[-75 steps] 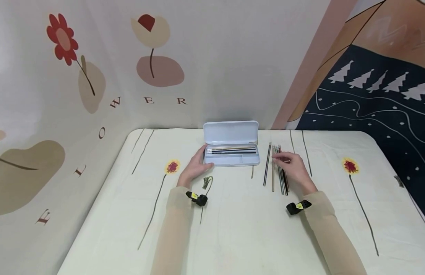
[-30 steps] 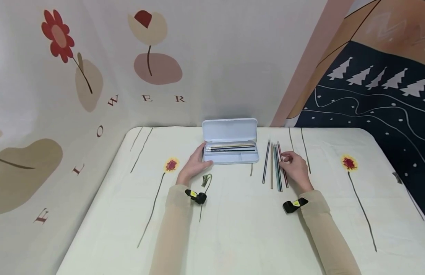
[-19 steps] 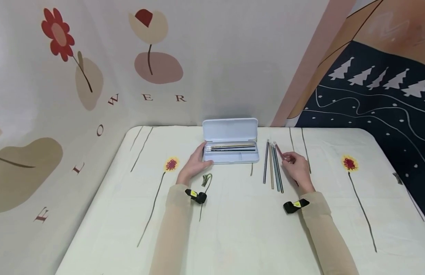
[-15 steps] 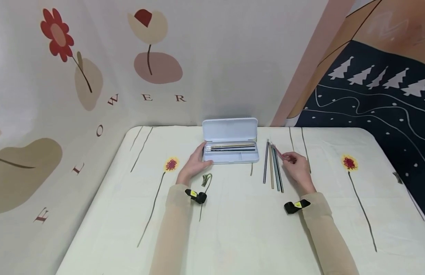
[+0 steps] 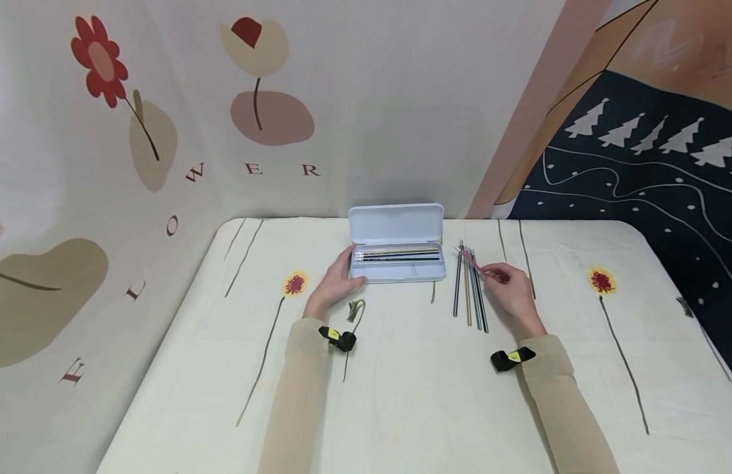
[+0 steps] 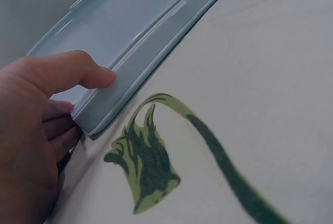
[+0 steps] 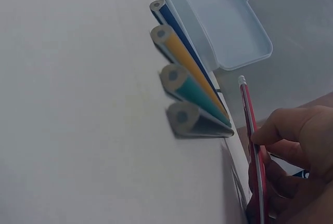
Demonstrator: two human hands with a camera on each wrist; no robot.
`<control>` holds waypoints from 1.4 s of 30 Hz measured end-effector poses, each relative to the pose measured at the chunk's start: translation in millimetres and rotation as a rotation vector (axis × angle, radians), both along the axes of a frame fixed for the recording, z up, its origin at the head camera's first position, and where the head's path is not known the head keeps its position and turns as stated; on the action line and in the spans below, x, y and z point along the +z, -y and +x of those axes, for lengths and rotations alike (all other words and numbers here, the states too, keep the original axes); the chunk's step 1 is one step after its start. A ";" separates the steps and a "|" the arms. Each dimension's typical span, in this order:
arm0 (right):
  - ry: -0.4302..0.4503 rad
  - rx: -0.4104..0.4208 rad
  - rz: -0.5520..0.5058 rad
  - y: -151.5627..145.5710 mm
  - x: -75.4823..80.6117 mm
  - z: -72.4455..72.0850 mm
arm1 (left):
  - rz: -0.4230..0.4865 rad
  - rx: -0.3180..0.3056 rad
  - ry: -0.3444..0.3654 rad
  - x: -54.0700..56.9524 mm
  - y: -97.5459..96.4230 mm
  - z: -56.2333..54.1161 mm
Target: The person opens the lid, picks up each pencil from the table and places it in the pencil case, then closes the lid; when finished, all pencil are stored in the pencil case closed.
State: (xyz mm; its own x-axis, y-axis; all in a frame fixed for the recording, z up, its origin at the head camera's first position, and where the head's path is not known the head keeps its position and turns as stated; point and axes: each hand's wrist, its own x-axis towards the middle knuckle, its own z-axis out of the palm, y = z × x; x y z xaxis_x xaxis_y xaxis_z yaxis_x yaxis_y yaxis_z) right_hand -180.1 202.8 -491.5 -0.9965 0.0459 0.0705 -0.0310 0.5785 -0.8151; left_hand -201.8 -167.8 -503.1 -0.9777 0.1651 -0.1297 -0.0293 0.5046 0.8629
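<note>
My left hand grips the left end of a pale blue pencil case, its thumb on the front wall and other fingers round the end. The case stands with its lid raised, and several pencils lie in its back compartment. My right hand pinches a red striped pencil with a white eraser end, which points up and left above the loose pencils. Beneath it a blue pencil, a yellow pencil, a teal pencil and a dark pencil lie side by side on the cloth.
A white cloth printed with flowers and stems covers the table. Close behind the case rises a printed fabric wall. Dark fabric with white trees hangs at the right. The loose pencils lie just right of the case.
My right hand left the group of pencils with the red pencil in its fingers, and the pencil has swung so its eraser end points left. The left hand has kept its place on the case.
</note>
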 end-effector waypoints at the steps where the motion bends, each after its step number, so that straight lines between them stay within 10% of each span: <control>1: -0.004 0.007 -0.002 0.6 0.0 0.1 | 0.002 0.000 0.000 0.4 -0.2 0.3; 42: -0.075 0.282 -0.050 51.7 12.6 -22.6 | 0.020 0.006 -0.014 2.9 -1.8 3.4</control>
State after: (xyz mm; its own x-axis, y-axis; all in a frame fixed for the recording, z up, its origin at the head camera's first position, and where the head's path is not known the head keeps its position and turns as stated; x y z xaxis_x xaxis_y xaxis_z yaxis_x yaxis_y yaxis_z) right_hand -202.6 151.0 -478.9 -0.9626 -0.2266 0.1486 -0.2456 0.4980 -0.8316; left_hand -198.4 -166.0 -500.2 -0.9805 0.1612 -0.1125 -0.0201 0.4873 0.8730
